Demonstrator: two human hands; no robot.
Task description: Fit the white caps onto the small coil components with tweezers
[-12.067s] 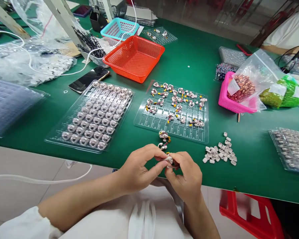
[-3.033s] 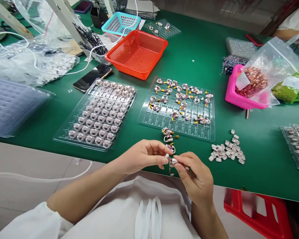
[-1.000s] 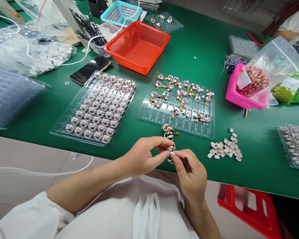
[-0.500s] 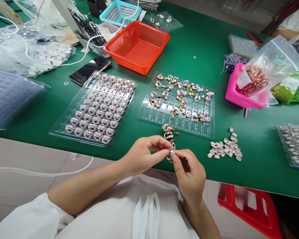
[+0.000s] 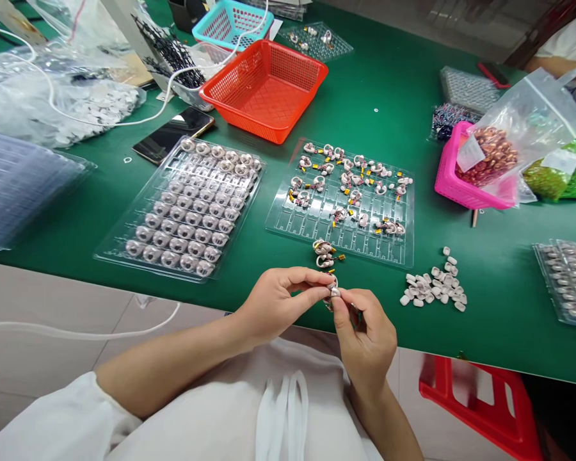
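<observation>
My left hand (image 5: 281, 299) and my right hand (image 5: 368, 336) meet at the table's front edge, fingertips pinched on a small shiny silver rounded part (image 5: 335, 292). It resembles an earphone shell; the fingers cover much of it. A thin dark thing (image 5: 355, 310) pokes out from under my right fingers, its kind unclear. Just beyond the fingertips lies a small cluster of white ring-shaped parts (image 5: 324, 256) with wires and yellow tabs. Farther back, a clear plastic tray (image 5: 288, 214) carries more of these wired parts. Several small white caps (image 5: 434, 288) lie loose to the right.
A clear tray with rows of silver shells (image 5: 187, 218) lies left, beside a phone (image 5: 173, 136). Behind are a red basket (image 5: 269, 96) and a blue basket (image 5: 235, 25). A pink basket (image 5: 446, 176) with bagged copper-coloured pieces stands right. A red stool (image 5: 489, 403) is below the table.
The silver part has turned slightly and shifted a little to the right between my fingertips. The dark thing under my right fingers shows less. Both hands stay in nearly the same place.
</observation>
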